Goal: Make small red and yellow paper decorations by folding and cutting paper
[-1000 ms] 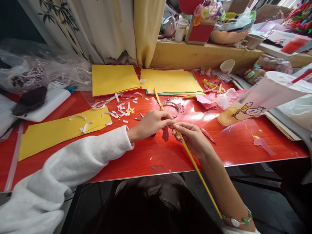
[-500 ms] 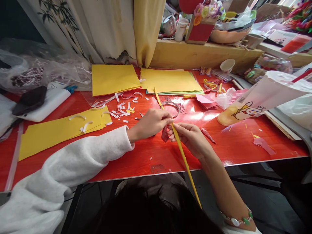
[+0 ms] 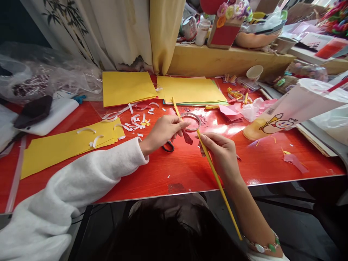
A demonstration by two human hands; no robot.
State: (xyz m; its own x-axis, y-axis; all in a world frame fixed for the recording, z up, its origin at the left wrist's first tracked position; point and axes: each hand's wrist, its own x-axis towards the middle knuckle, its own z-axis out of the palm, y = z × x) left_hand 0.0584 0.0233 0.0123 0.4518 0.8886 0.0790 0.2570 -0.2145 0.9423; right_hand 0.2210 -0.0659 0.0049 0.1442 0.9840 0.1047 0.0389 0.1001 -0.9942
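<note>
My right hand [image 3: 221, 152] pinches a thin yellow paper stick [image 3: 220, 185] near its upper end. The stick slants down past the table's front edge. To its left, my left hand [image 3: 165, 132] has its fingers pinched together on a dark red pointed piece [image 3: 187, 137], which sticks out below the thumb. Just beyond the hands lies a roll of clear tape [image 3: 191, 121]. Another yellow stick [image 3: 176, 107] rests beside that roll, its lower end hidden by my left hand. A black scissor handle [image 3: 168, 146] shows under the left fingers.
Yellow paper sheets [image 3: 127, 88] lie at the back, with yellow strips [image 3: 67, 145] on the left. White paper scraps [image 3: 136, 121] are scattered between them. At right a large drink cup [image 3: 288, 112] leans, near pink paper [image 3: 231, 112]. A phone [image 3: 35, 110] sits far left.
My hands have moved apart. The right hand has drawn the yellow stick right and down, away from the left fingers. The dark red piece has shifted slightly up and right, uncovering the scissor handle.
</note>
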